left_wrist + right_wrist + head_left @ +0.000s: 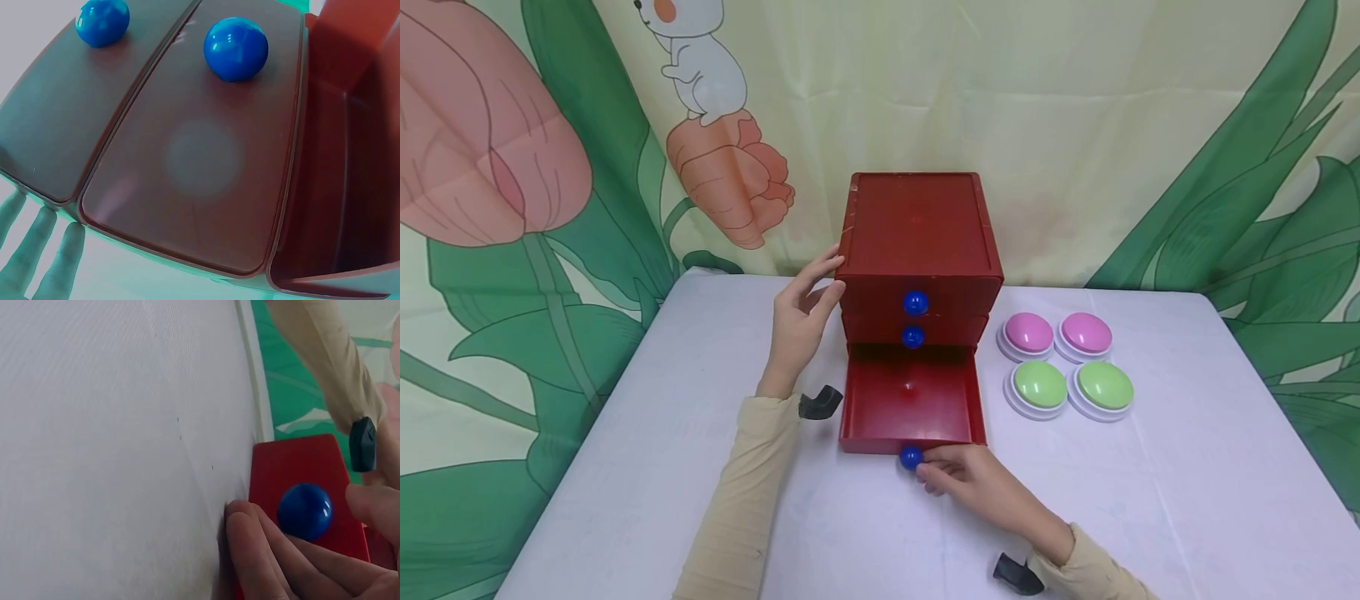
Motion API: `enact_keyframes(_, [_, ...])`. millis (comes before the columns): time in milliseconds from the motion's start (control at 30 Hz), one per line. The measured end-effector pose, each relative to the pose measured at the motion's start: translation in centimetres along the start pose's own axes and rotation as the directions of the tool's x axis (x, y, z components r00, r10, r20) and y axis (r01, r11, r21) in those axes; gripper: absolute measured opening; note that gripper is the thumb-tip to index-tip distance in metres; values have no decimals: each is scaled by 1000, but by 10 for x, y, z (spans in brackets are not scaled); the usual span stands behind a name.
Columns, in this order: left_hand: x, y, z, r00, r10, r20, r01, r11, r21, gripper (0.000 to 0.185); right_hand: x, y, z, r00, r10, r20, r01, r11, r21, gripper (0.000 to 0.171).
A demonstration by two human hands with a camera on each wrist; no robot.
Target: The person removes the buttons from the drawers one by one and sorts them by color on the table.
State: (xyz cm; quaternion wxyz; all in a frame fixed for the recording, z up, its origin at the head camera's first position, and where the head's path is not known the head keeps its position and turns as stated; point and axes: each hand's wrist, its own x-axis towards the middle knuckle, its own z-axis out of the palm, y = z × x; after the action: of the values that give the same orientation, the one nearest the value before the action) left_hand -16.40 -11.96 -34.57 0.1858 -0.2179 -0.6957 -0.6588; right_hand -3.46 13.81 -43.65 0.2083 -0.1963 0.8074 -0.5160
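Note:
A dark red drawer cabinet (917, 225) stands at the back of the table with its bottom drawer (880, 408) pulled out and bare inside. The upper two drawers are closed, each with a round blue knob (915, 302). My left hand (801, 321) rests with extended fingers against the cabinet's left side; three fingertips (65, 250) show at its edge in the left wrist view. At the bottom drawer's blue knob (304, 511) is my right hand (973, 483), fingers along one side of the knob and thumb (378, 509) apart on the other.
Right of the cabinet are two pink-topped round push lights or buttons (1028, 333) and two green-topped ones (1040, 385), all on white bases. A white cloth covers the table (1210, 467). Behind hangs a printed curtain (1037, 125). Black wrist mounts (1017, 575) sit on both forearms.

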Motion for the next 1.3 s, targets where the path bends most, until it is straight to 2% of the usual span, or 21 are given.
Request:
enact_keyframes(300, [0,0,1,1000,10,-3,-10,1000,10,35,5,1,11,998,57,-36,-52,992,118,28])
enact_keyframes(633, [2,-1,0,1000,18,-4,-18,1000,5,36,9,2,12,997,49,-55,-44,995,88,27])
enact_keyframes(967, [-2,1,0,1000,-7,-5,7,1000,25,36,10,7,13,997,25,-79,-17,996,91,24])
enact_keyframes(1300, [-1,2,1,1000,-13,-4,13,1000,21,36,18,10,5,996,2,-95,1,999,34,27])
